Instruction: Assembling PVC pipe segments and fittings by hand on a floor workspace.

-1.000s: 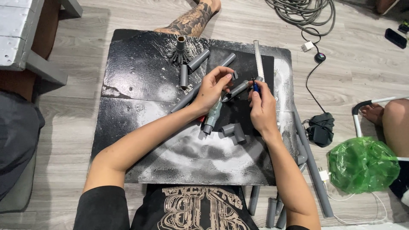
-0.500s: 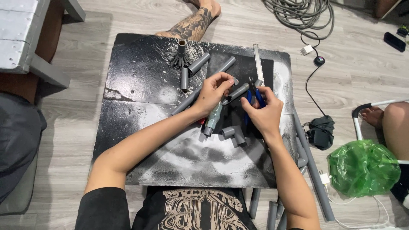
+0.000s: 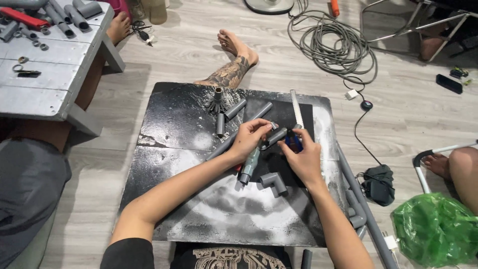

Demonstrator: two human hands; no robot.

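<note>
Right hand point(image 3: 304, 158) shifted lower right, short grey pipe point(image 3: 277, 135) now more exposed

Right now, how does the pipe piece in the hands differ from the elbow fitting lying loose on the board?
The pipe piece is long and straight, gripped by the left hand and tilted off the board. The elbow fitting is short and bent, lies flat and is untouched, just below the right hand. Both are grey plastic.

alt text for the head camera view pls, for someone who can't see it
Seen from above, a person's left hand and right hand work a short grey pipe piece together over a black board on the floor. A grey elbow fitting and more pipe pieces lie on the board.
</note>
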